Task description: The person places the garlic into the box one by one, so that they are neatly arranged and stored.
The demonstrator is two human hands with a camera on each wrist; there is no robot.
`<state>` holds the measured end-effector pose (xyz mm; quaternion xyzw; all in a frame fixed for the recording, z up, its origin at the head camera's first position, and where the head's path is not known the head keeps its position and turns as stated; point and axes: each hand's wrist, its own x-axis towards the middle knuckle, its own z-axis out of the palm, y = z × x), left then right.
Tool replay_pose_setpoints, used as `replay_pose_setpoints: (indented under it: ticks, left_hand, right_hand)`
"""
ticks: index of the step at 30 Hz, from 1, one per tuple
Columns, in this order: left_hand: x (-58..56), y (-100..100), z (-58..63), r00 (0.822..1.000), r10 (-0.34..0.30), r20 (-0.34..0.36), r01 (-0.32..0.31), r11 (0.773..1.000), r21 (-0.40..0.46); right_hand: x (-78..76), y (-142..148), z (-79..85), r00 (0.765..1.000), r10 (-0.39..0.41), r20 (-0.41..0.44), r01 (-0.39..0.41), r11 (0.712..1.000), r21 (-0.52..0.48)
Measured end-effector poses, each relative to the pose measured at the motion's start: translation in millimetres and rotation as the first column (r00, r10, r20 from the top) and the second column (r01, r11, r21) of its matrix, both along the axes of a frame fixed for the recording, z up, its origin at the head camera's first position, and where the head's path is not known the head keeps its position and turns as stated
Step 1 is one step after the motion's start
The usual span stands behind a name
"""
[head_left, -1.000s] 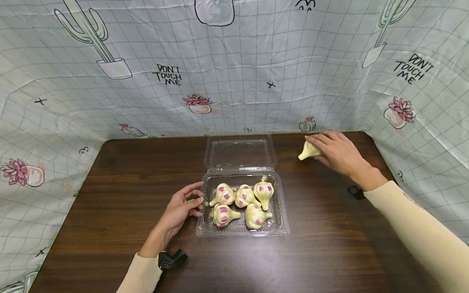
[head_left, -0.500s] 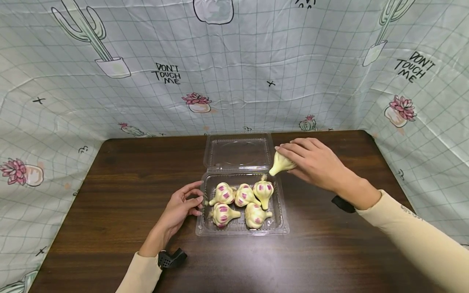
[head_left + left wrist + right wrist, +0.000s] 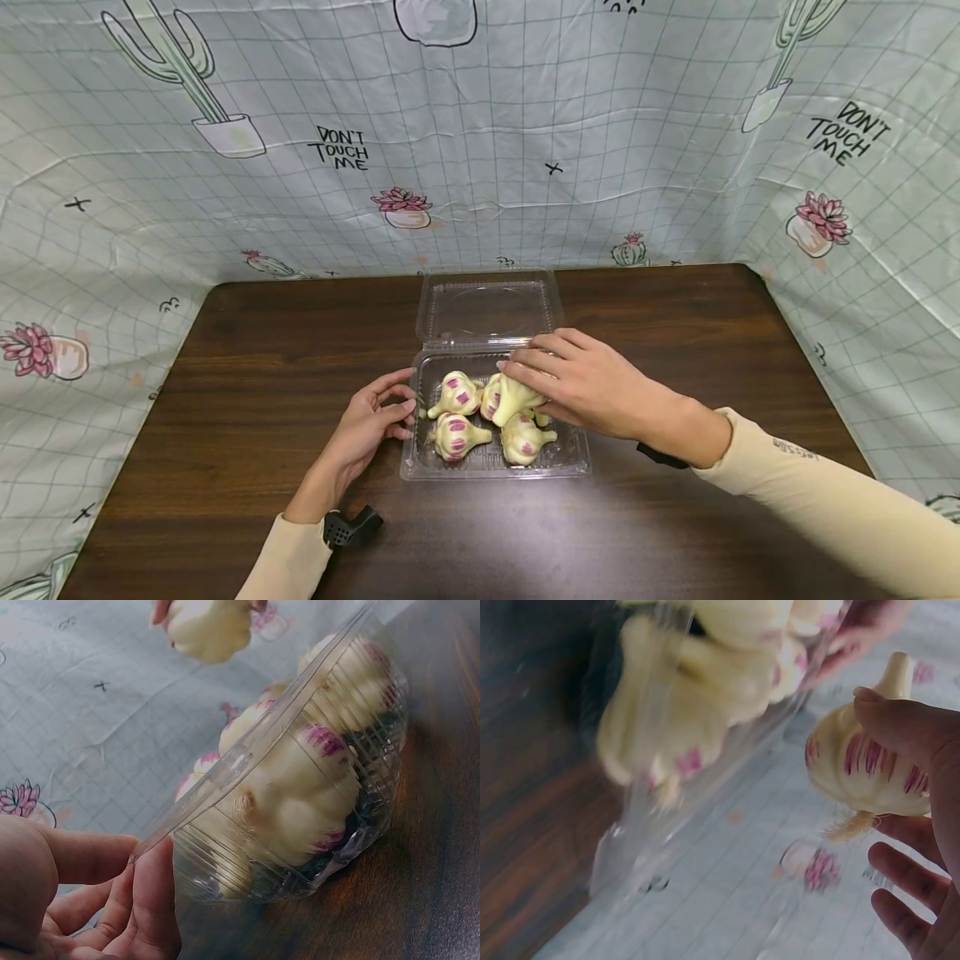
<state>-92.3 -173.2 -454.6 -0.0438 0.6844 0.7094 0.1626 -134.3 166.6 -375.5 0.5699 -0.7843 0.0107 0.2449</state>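
Garlic bulb (image 3: pixel 516 400) held over the open container (image 3: pixel 495 476)

My right grip (image 3: pixel 596 385) is clamped around it, thumb against its side, keeping it clear of the other bulbs (image 3: pixel 456 437) inside. My left grip (image 3: pixel 372 412) pinches the container's left rim between thumb and fingers. The transparent lid (image 3: pixel 487 310) lies opened back on the tabletop (image 3: pixel 277 375), toward the patterned cloth (image 3: pixel 487 108).

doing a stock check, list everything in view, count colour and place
Garlic bulbs: five, cream and purple, in the box
Held bulb: one, cream and purple, over the box
Box: one, clear, on the table, lid open
Table: one, brown, under the box
Printed cloth: one, pale, behind the table
Wrist gadgets: two, black, by the sleeves
Sleeves: two, beige, one per side
Left hand: one, pinching the box's left rim
Right hand: one, holding that bulb
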Motion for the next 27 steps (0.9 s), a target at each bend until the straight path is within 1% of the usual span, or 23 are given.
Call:
replay_pose_setpoints:
  ticks: [4,12,17,27]
  left_hand:
    - [-0.4,0.3,0.3,1.000,0.002,0.002,-0.002,1.000,0.002]
    - [0.5,0.3,-0.3,1.000,0.004,0.011,-0.004,1.000,0.000]
    - [0.9,0.1,0.0,1.000,0.001,0.009,-0.001,1.000,0.003]
    - [0.5,0.1,0.7,1.000,0.000,0.003,0.000,1.000,0.011]
  right_hand:
    - [7.1,-12.5,-2.9,1.000,0.005,-0.011,-0.005,0.998,0.055]
    - [17.8,-27.2,-12.5,1.000,0.004,0.008,-0.005,0.987,0.158]
    - [20.3,-33.3,-17.2,1.000,0.003,-0.004,-0.002,0.982,0.188]
    - [22.8,-40.8,-22.2,1.000,0.013,-0.012,-0.011,0.978,0.208]
